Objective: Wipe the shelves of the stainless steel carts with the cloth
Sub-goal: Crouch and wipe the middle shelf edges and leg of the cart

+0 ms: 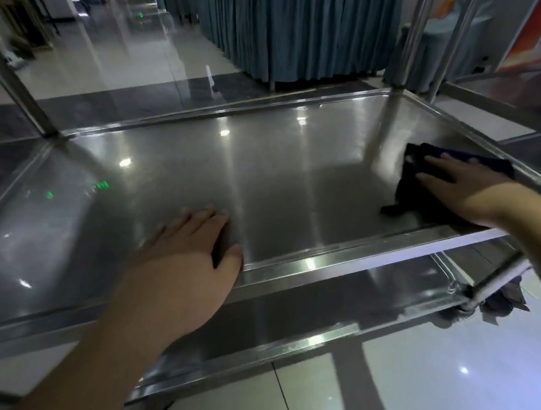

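A stainless steel cart fills the view, its wide shiny shelf (175,180) bare and reflecting ceiling lights. A dark cloth (405,181) lies crumpled at the shelf's right end, close to the raised rim. My right hand (457,187) lies flat on the cloth with fingers straight, pressing it onto the steel. My left hand (190,257) rests flat on the near part of the shelf, fingers spread, holding nothing. A lower shelf (304,305) shows below the near rim.
Upright cart posts stand at the far left corner (19,94) and far right corner (405,48). A white-wrapped handle bar (505,279) sticks out at the right. Teal curtains (292,28) hang beyond the cart on a glossy tiled floor (442,383).
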